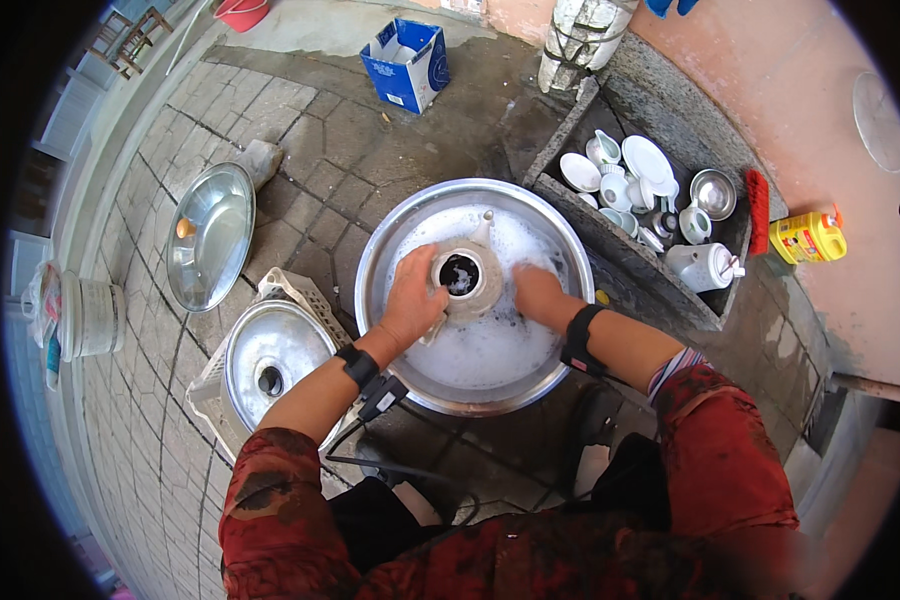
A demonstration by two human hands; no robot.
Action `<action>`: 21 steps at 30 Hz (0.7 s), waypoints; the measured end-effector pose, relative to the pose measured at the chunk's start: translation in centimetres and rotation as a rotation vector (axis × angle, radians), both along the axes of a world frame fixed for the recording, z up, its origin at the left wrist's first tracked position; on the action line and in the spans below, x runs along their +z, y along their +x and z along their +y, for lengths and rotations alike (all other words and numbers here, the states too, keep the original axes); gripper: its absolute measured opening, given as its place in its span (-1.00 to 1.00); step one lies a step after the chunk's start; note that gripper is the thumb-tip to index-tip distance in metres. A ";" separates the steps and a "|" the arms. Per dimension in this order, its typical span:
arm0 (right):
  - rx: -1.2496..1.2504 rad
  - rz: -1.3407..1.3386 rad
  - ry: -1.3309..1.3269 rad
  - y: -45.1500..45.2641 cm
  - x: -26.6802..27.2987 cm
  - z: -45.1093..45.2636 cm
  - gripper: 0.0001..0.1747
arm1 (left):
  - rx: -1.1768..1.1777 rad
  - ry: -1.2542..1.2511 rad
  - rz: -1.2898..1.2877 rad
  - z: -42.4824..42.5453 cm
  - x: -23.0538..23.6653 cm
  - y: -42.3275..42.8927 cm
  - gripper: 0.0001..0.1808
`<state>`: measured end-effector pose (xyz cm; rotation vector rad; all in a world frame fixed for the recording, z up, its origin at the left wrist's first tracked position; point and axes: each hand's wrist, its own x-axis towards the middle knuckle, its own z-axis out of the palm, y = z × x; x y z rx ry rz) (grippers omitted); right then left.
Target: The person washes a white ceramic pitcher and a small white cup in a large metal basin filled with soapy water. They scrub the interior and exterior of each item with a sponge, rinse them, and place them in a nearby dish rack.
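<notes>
A large round metal basin holds foamy water. In it stands a pale teapot, its round mouth uncovered and facing up, its spout pointing to the far side. My left hand grips the teapot's left side near the rim and handle. My right hand is in the foam just right of the teapot; its fingertips are blurred and partly hidden by suds, so whether it holds anything does not show.
Right of the basin, a stone trough holds white dishes and a lidded pitcher. A yellow bottle stands beyond it. At left are a shallow metal basin, a pot lid on a plastic crate and a white bucket. A blue box stands ahead.
</notes>
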<state>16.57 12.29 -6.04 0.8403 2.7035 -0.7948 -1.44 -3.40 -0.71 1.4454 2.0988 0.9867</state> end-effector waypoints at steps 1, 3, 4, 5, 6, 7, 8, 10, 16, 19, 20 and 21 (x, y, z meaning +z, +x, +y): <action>-0.145 0.003 -0.071 -0.2 -0.1 0.5 -0.60 | 0.033 -0.079 -0.025 0.3 -0.5 0.1 -0.31; -0.344 0.123 -0.072 -1.2 -0.1 1.3 -0.56 | 0.119 -0.283 -0.102 1.2 -1.4 0.3 -0.27; -0.412 0.225 -0.087 -1.6 0.1 1.5 -0.56 | 0.142 -0.344 -0.070 1.8 -1.7 0.2 -0.21; -0.471 0.353 -0.090 -2.1 0.3 1.5 -0.56 | 0.185 -0.392 -0.132 2.3 -2.0 0.1 -0.20; -0.575 0.471 -0.094 -2.7 0.4 1.1 -0.54 | 0.225 -0.465 -0.202 2.8 -2.3 0.1 -0.20; -0.610 0.487 -0.096 -3.1 0.6 0.6 -0.54 | 0.283 -0.528 -0.263 3.1 -2.5 0.1 -0.20; -0.655 0.529 -0.083 -3.4 0.7 -0.5 -0.54 | 0.306 -0.544 -0.259 3.4 -2.7 0.4 -0.20; -0.728 0.586 -0.057 -4.1 0.9 -3.0 -0.60 | 0.368 -0.541 -0.230 3.8 -3.1 0.7 -0.19; -0.650 0.747 -0.126 -3.2 2.8 -9.9 -0.62 | 0.524 -0.417 -0.466 4.1 -5.3 0.4 -0.18; -0.727 0.670 -0.241 -3.8 3.2 -12.1 -0.64 | 0.547 -0.367 -0.464 4.2 -6.4 0.0 -0.21; -0.729 0.661 -0.287 -4.1 3.1 -12.0 -0.64 | 0.553 -0.367 -0.459 4.4 -6.7 -0.3 -0.21; -0.752 0.725 -0.219 -4.6 2.9 -11.4 -0.64 | 0.549 -0.357 -0.439 4.5 -6.8 -0.5 -0.22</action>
